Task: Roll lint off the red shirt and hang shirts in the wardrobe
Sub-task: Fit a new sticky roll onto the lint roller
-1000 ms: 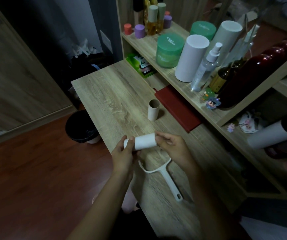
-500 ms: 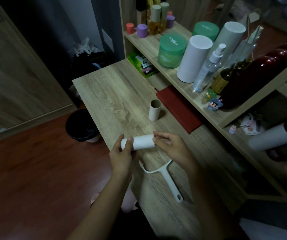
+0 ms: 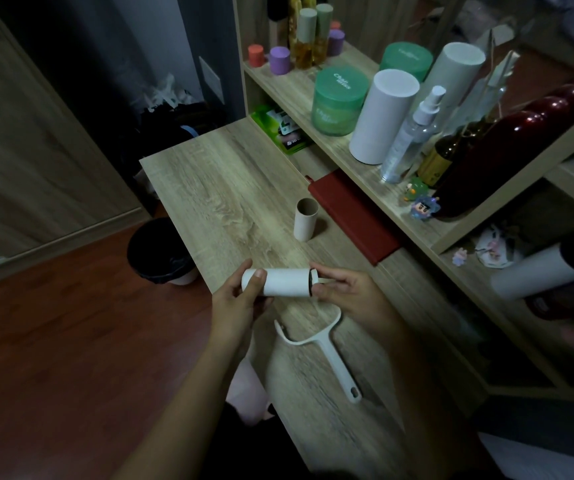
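white lint roll (image 3: 284,282) held between left hand (image 3: 235,299), right hand (image 3: 348,292)

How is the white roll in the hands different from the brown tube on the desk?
The white roll is white; the brown tube is cardboard brown. The white roll lies sideways in the air, gripped by the left hand and pinched by the right hand; the brown tube stands upright on the desk, untouched. The white roll looks fatter than the brown tube. Both are round tubes.
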`<move>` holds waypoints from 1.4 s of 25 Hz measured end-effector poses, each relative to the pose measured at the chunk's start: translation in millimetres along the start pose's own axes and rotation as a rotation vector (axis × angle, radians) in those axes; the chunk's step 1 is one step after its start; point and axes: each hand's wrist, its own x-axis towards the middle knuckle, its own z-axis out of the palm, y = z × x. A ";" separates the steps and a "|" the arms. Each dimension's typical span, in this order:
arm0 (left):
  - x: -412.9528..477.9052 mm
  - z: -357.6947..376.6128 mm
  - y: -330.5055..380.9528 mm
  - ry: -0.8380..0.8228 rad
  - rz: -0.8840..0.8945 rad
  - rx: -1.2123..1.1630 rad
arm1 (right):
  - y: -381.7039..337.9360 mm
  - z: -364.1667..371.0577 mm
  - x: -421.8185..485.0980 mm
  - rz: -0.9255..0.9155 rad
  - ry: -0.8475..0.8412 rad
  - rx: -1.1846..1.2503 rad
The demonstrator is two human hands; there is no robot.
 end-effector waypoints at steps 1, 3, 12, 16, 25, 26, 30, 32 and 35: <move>-0.5 1.6 -0.1 0.009 0.008 -0.005 | -1.7 0.0 0.5 -0.003 -0.007 0.000; -0.9 3.9 -0.5 0.044 0.022 -0.030 | -2.5 2.2 3.3 -0.030 0.034 -0.020; -0.6 -4.5 2.2 0.106 0.034 -0.049 | 33.4 -5.7 59.0 0.102 0.326 -0.449; -1.8 -8.3 2.6 0.120 0.037 -0.048 | 43.4 -6.9 77.1 0.097 0.239 -0.676; -0.6 -10.2 -1.6 0.126 0.038 -0.037 | 43.5 -3.0 73.5 -0.015 0.321 -0.862; -0.3 -9.9 -2.0 0.128 0.036 -0.038 | 39.2 -1.1 67.5 -0.048 0.380 -0.820; 0.4 -3.8 -2.8 0.117 0.029 -0.043 | 12.7 20.3 28.3 -0.121 0.549 -0.506; -0.8 2.0 -3.5 0.103 0.024 -0.039 | 3.1 35.3 12.5 -0.047 0.449 -0.380; -5.9 8.6 -7.5 0.065 0.006 -0.006 | 6.9 46.9 5.4 -0.052 0.325 -0.370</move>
